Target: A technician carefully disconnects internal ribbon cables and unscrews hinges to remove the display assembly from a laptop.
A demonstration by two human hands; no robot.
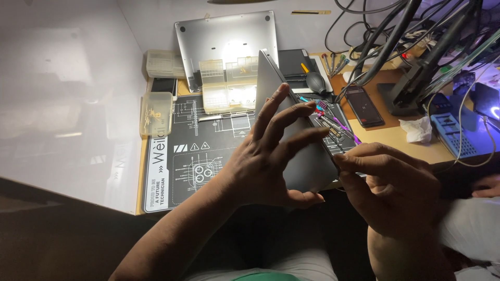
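Observation:
A grey laptop [311, 167] stands tilted on its edge over a black repair mat [192, 151]. My left hand [265, 161] steadies it, thumb hooked under the lower edge and fingers spread across the flat face. At the lower right corner, my right hand [396, 195] pinches the laptop's edge between thumb and fingers. Whether something small sits in that pinch is hidden.
A silver bottom cover [226, 41] leans on the back wall. Clear parts boxes [229, 86] [156, 112] lie on the mat's left and middle. Coloured screwdrivers [333, 124], a black air blower [316, 81], a phone [364, 106], a tissue [416, 129] and a blue tray [453, 132] lie right, under cables [385, 31].

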